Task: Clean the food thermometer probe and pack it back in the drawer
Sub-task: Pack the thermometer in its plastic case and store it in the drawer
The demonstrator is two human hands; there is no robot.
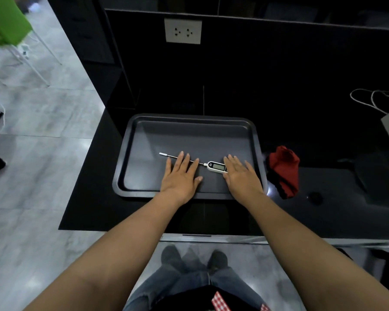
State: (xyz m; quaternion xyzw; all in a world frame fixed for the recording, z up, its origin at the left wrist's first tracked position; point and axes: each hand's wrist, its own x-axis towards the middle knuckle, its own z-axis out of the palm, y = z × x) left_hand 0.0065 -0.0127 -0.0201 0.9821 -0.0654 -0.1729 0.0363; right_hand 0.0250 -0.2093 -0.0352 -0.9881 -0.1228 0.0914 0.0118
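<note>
Honestly we're barely started: thermometer (213, 166) lies in the tray (130, 140), our left hand (181, 176) and right hand (240, 176) flat over it, fingers spread, gripping nothing. Red cloth (284, 171) sits untouched beside the tray, so wiping and the drawer are still ahead.

- A kitchen, most likely in a home — a glossy black countertop (94, 198) with a black backsplash (279, 63) rising behind it.
- A white double wall socket (182, 31) is set into the backsplash.
- A dark metal baking tray (189, 118) lies on the counter with a digital food thermometer (211, 166) in it; a red cloth (284, 171) sits beside the tray.
- Grey marbled floor tiles (43, 131) — and a green chair (7, 21) on thin metal legs at far left.
</note>
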